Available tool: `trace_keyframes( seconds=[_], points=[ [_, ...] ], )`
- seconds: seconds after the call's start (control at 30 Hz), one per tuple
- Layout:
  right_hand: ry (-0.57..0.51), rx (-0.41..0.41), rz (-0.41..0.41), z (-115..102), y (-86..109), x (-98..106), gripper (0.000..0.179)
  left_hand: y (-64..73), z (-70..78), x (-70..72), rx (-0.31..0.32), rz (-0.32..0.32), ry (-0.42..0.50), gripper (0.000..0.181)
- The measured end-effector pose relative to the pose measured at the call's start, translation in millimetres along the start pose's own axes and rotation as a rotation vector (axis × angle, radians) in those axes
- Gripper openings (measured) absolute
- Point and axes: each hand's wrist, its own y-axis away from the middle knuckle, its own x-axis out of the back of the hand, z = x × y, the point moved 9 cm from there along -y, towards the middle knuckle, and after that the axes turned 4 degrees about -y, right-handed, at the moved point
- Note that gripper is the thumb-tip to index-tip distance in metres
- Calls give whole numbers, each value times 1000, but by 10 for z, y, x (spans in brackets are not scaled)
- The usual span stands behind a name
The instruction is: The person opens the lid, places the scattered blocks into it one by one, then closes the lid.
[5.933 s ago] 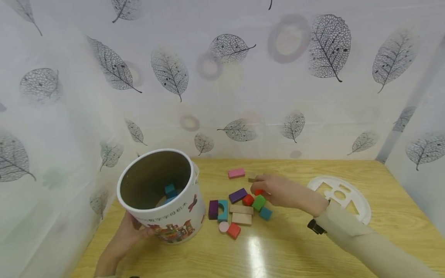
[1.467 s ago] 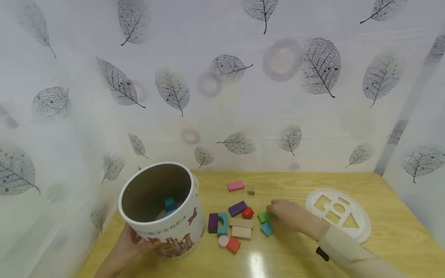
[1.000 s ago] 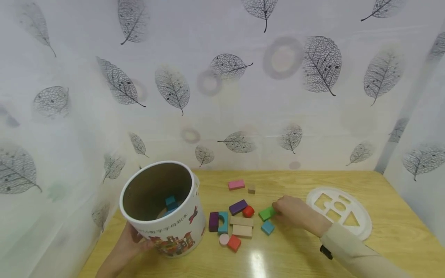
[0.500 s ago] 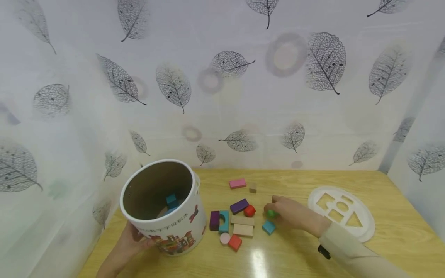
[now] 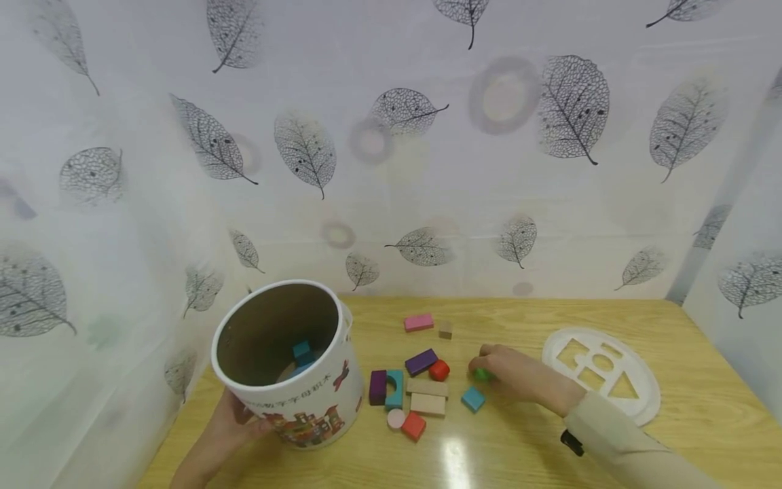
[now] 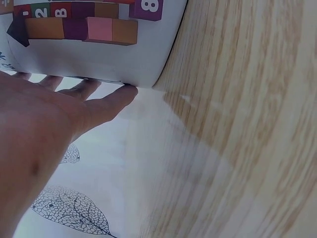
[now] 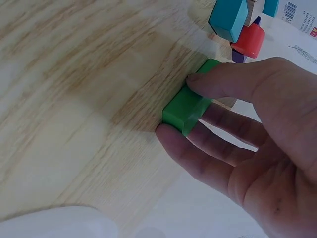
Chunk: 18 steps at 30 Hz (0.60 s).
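On the left of the head view, a white bucket with printed building pictures stands with its mouth tipped my way. Several blue and teal blocks lie inside it. My left hand rests against its near left side; in the left wrist view the spread fingers touch the lower wall. Right of the loose blocks, my right hand holds a green block between thumb and fingers, low over the table. A blue block lies just in front of that hand.
Between bucket and right hand lie a purple block, a red block, natural wood blocks, a teal arch and others. A pink block lies farther back. A white lid with cut-out shapes is at the right.
Over the several seconds, my right hand has moved right from the block group to the green block, which has shifted right and turned. My left hand stays on the bucket.
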Motion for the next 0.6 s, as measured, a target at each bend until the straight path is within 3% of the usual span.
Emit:
trace_keyframes(
  seconds=[0.23, 0.4, 0.6],
  points=[
    [-18, -16, 1, 31, -8, 87, 30, -1, 12, -7, -16, -11, -11, 93],
    [-28, -8, 49, 10, -73, 389, 41, 2, 17, -6, -24, -9, -11, 94],
    [6, -14, 76, -60, -163, 768, 41, 2, 14, -5, -34, -2, 7, 93]
  ],
)
